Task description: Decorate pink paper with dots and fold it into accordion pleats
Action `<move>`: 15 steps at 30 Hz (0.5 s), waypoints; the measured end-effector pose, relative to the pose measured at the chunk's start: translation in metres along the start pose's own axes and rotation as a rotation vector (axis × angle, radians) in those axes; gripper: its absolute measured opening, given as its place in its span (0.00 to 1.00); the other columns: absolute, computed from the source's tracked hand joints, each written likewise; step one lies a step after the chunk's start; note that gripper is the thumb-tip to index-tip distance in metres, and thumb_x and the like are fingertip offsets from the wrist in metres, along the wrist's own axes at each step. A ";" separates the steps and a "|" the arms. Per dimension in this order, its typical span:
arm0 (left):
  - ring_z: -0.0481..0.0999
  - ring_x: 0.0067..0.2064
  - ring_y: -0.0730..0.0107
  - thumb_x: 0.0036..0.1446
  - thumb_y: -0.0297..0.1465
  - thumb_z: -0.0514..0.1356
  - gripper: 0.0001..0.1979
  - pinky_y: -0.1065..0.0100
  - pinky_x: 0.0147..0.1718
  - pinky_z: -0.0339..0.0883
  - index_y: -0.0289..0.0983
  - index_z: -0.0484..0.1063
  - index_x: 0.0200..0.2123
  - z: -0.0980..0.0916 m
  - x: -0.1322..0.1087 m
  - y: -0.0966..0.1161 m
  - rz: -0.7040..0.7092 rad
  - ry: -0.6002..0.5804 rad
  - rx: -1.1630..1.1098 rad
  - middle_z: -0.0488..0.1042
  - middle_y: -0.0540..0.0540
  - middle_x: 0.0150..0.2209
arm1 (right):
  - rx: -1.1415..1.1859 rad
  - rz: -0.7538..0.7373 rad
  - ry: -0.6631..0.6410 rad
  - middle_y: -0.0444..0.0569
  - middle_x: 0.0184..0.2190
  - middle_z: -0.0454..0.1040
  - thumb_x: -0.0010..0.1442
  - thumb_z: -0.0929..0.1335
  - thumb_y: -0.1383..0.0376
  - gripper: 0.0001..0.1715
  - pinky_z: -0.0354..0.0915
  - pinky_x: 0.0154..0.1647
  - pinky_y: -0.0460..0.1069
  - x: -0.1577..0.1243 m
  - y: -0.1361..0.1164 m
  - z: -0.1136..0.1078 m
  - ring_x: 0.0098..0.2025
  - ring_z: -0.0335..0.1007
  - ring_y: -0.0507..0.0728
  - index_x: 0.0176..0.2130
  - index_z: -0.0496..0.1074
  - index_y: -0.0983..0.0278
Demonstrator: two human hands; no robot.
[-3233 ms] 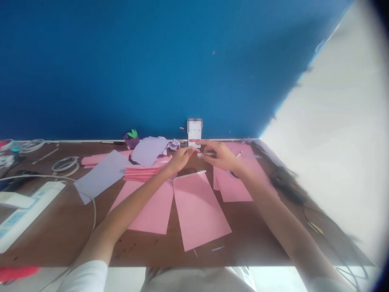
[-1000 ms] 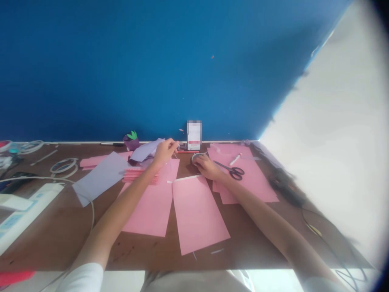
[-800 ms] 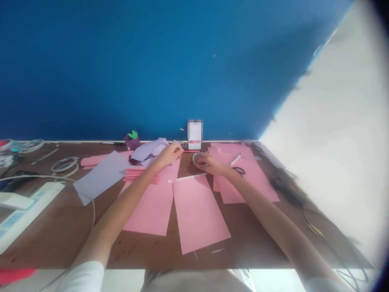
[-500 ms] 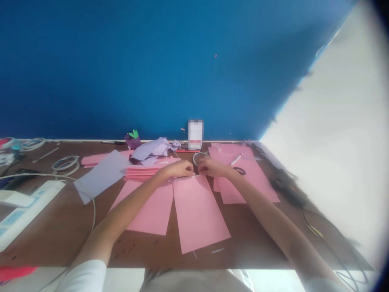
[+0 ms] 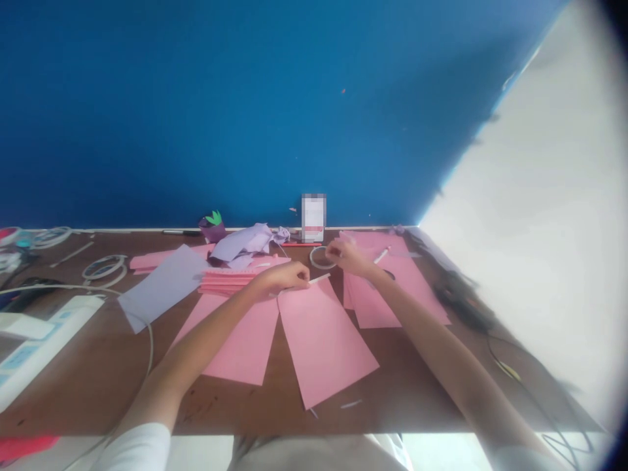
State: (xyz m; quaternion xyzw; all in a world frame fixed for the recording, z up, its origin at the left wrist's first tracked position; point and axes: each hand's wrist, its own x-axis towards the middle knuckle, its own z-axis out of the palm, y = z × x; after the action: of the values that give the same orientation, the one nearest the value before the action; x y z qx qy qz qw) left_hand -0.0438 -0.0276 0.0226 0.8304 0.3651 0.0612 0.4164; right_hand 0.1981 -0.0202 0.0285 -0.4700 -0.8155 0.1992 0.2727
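Note:
A pink sheet of paper point(image 5: 326, 340) lies slanted in front of me, with a narrow white strip point(image 5: 320, 279) along its far edge. My left hand point(image 5: 290, 277) is closed at that edge, fingers curled on the sheet's far left corner beside the strip. Farther right, my right hand point(image 5: 349, 255) is raised off the sheet, its fingertips pinched together. Whatever is in that pinch, if anything, is too small to make out. Just left of those fingertips is a tape roll point(image 5: 318, 263), lying flat and partly covered by the hand.
A second pink sheet point(image 5: 235, 340) and a folded pink stack point(image 5: 228, 281) are at left. Crumpled purple paper point(image 5: 245, 242) lies behind. More pink sheets point(image 5: 377, 307) and a marker point(image 5: 381, 255) are at right. A power strip point(image 5: 44, 347) and cable occupy the far left.
My right hand has lifted away from the sheet's far edge, up and to the right, uncovering the white strip. The sheet has turned slightly, its near end swinging right. My left hand stays at the edge.

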 end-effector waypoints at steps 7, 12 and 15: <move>0.64 0.25 0.74 0.50 0.36 0.57 0.09 0.71 0.23 0.52 0.37 0.70 0.29 -0.003 -0.003 0.015 -0.007 0.026 0.022 0.69 0.51 0.28 | 0.253 0.058 0.125 0.45 0.30 0.75 0.55 0.65 0.66 0.25 0.65 0.34 0.48 0.002 0.013 0.007 0.33 0.71 0.54 0.54 0.65 0.60; 0.67 0.30 0.71 0.51 0.36 0.57 0.11 0.71 0.28 0.57 0.36 0.70 0.35 -0.003 0.000 0.016 0.044 0.060 -0.033 0.72 0.48 0.33 | 0.247 0.151 0.085 0.46 0.24 0.74 0.58 0.65 0.59 0.11 0.63 0.28 0.48 0.000 0.006 0.004 0.27 0.70 0.54 0.36 0.72 0.63; 0.69 0.32 0.69 0.52 0.37 0.57 0.11 0.71 0.29 0.58 0.37 0.70 0.37 -0.005 0.001 0.014 0.067 0.085 -0.078 0.72 0.47 0.34 | 0.245 0.150 0.062 0.47 0.25 0.74 0.60 0.62 0.54 0.18 0.64 0.30 0.49 -0.001 -0.003 -0.004 0.27 0.69 0.54 0.30 0.72 0.64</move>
State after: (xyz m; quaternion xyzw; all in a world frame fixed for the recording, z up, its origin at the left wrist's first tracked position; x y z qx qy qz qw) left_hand -0.0373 -0.0298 0.0361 0.8220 0.3520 0.1244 0.4301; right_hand 0.1987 -0.0223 0.0327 -0.4988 -0.7388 0.3023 0.3376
